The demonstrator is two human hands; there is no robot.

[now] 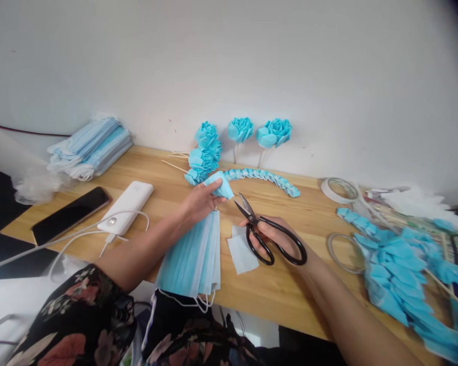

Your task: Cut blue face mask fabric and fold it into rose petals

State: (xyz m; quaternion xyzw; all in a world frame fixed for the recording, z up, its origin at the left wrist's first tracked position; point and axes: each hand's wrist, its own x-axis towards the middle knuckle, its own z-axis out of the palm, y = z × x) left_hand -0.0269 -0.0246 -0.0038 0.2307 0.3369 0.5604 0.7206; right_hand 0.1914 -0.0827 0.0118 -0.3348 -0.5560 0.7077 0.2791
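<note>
My left hand (200, 201) is closed on a small folded light-blue piece of mask fabric (222, 186), held just above a few blue face masks (193, 259) that lie on the wooden table (275, 290) and hang over its near edge. My right hand (272, 238) grips black scissors (269, 235) through the handles, blades slightly apart and pointing up-left toward the held piece. Two small pale-blue cut squares (241, 252) lie under the scissors.
A stack of masks (91, 147) sits far left. A black phone (70, 214) and white power bank (126, 207) with cable lie left. Blue fabric flowers (240, 129) lean on the wall, a folded strip (265, 178) below. Tape rolls (339, 189) and a pile of blue pieces (400, 269) lie right.
</note>
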